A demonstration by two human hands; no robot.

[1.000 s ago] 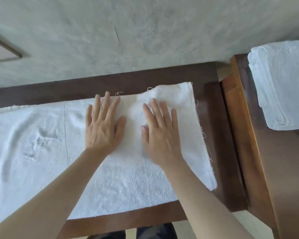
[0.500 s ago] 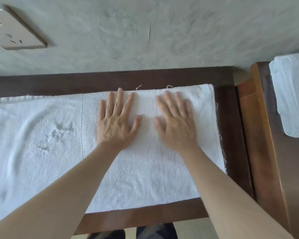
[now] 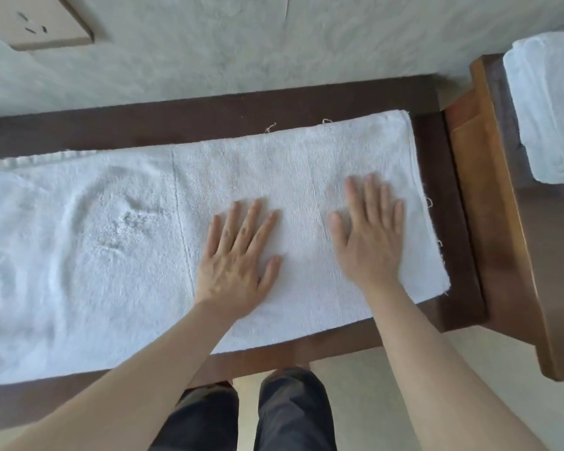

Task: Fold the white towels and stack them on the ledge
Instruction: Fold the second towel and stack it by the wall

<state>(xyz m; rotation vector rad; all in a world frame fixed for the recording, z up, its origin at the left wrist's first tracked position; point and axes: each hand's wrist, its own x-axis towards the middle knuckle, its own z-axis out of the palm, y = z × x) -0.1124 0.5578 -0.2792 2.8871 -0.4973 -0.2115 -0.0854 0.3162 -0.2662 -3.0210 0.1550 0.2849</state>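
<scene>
A long white towel lies flat along the dark wooden ledge, its right end folded over into a double layer. My left hand presses flat on that folded part, fingers straight and spread. To its right, my right hand also lies flat on the towel near the right edge, fingers straight. A stack of folded white towels sits on the lighter wooden surface at the far right, partly cut off by the frame.
A grey textured wall runs behind the ledge, with a beige socket plate at the upper left. The lighter wooden surface adjoins the ledge's right end. My dark trousers and pale floor show below.
Both hands have slid back toward me and slightly apart across the folded end, staying flat. The camera has shifted, so the towel and ledge sit lower in view.
</scene>
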